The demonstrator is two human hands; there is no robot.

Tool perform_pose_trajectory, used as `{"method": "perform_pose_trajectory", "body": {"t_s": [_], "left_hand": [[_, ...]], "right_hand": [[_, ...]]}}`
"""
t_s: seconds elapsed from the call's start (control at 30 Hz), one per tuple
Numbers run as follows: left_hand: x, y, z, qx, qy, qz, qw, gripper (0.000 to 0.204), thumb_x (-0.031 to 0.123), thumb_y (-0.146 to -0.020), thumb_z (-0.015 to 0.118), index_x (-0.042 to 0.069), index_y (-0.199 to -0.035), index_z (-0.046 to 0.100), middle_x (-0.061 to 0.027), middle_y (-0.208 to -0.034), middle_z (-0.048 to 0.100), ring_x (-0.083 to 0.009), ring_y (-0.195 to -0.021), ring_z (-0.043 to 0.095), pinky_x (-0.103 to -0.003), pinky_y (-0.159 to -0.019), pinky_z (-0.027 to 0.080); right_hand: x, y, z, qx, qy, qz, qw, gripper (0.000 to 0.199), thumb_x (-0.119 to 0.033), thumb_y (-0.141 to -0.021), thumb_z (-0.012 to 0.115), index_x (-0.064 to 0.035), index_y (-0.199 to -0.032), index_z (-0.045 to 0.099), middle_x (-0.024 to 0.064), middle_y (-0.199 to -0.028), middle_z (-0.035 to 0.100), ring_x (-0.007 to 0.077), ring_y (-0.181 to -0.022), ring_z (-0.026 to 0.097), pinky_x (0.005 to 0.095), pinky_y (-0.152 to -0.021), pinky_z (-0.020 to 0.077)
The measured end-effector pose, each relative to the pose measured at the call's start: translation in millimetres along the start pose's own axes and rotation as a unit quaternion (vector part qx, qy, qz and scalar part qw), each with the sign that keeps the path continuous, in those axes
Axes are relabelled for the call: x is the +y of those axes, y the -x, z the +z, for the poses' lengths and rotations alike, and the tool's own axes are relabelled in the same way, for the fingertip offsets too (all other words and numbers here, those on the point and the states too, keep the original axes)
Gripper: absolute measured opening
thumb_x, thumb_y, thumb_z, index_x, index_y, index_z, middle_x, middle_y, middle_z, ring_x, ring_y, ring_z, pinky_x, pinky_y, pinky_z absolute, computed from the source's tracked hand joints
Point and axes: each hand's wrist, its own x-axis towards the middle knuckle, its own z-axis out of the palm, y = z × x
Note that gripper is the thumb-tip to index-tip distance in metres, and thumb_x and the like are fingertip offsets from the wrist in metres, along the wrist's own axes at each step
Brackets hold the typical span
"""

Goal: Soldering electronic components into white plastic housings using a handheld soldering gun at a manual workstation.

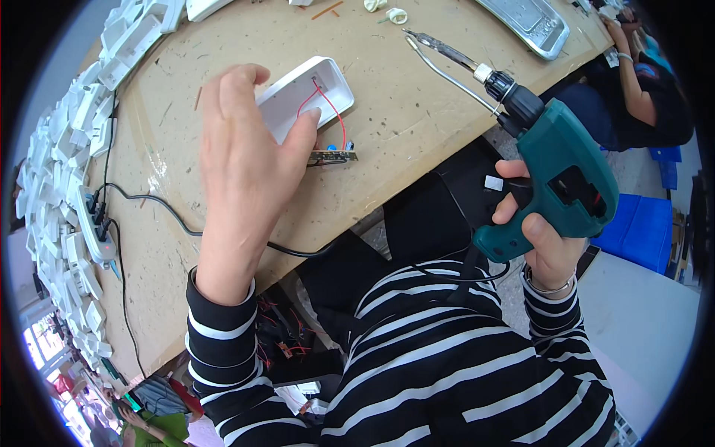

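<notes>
My right hand (547,242) grips a dark green soldering gun (573,171) with a solder feed tube beside its hot tip; the tip points up and left over the table. My left hand (249,141) hovers at a white plastic housing (328,82), its thumb and fingers spread apart and slightly blurred, covering the housing's left end. Red wires (339,119) run from inside the housing to a small circuit board (333,156), which lies just below the housing near my thumb. Blue components show on the board.
White plastic housings (89,89) are piled along the table's left edge, beside a white power strip (95,223) with black cables (160,205). A metal tray (532,26) lies at the far right. Red wires fill a dark container (287,335) below the edge. Other people sit at both sides.
</notes>
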Motion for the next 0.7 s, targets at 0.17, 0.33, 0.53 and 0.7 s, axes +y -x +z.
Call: {"method": "perform_pose_trajectory", "body": {"t_s": [0.17, 0.33, 0.53, 0.7], "left_hand": [[-8.0, -15.7, -6.8, -0.147, 0.103, -0.157, 0.971, 0.044, 0.013, -0.071, 0.069, -0.006, -0.108, 0.053, -0.0210, -0.094, 0.061, -0.0327, -0.082, 0.061, -0.038, -0.076, 0.048], [-32.0, -5.5, -21.9, -0.151, 0.386, -0.296, 0.860, 0.044, 0.011, -0.076, 0.070, -0.007, -0.112, 0.052, -0.0159, -0.093, 0.063, -0.0182, -0.080, 0.062, -0.030, -0.070, 0.050], [-39.1, 74.8, -96.0, 0.003, 0.707, -0.293, 0.643, 0.050, 0.021, -0.073, 0.072, -0.002, -0.112, 0.049, -0.0104, -0.087, 0.057, -0.0191, -0.073, 0.056, -0.029, -0.059, 0.048], [-30.7, 217.1, -157.4, 0.218, 0.776, -0.234, 0.544, 0.053, 0.035, -0.072, 0.069, 0.006, -0.112, 0.050, -0.0105, -0.086, 0.051, -0.0191, -0.063, 0.048, -0.030, -0.045, 0.036]], "right_hand": [[-3.6, 1.0, -4.2, 0.008, -0.030, -0.016, 0.999, 0.061, -0.020, -0.082, 0.066, 0.0059, -0.129, 0.036, 0.0249, -0.112, 0.057, 0.0161, -0.075, 0.064, 0.0246, -0.065, 0.0531], [-5.4, 2.5, 3.9, 0.016, -0.076, 0.006, 0.997, 0.056, -0.016, -0.084, 0.062, 0.0058, -0.129, 0.037, 0.0231, -0.115, 0.055, 0.0154, -0.074, 0.060, 0.0236, -0.064, 0.0494], [3.4, 9.8, -3.5, 0.026, -0.073, -0.027, 0.997, 0.057, -0.014, -0.084, 0.061, 0.0039, -0.131, 0.035, 0.0230, -0.116, 0.055, 0.0154, -0.075, 0.060, 0.0237, -0.065, 0.0496], [11.5, 2.2, -6.1, -0.018, -0.104, -0.054, 0.993, 0.053, -0.009, -0.086, 0.056, 0.0029, -0.132, 0.035, 0.0228, -0.116, 0.054, 0.0159, -0.075, 0.060, 0.0244, -0.065, 0.0503]]}}
